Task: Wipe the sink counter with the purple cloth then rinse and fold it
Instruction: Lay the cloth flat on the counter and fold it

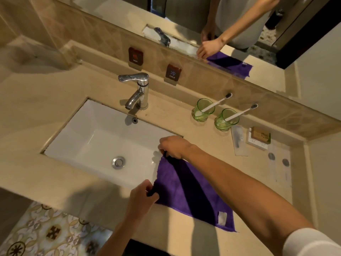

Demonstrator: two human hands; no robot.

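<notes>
Head view: the purple cloth is lying flat just right of the sink. The left hand and right hand are each pinching a sink-side corner, seemingly folding; next calls for carrying that edge across.

Right forearm hides a strip of the purple cloth. Cloth corners are buried under the fingers of both hands. White tag text is unreadable. Packets by the green cups are too blurred to identify. Mirror cut off at the top edge.
</notes>
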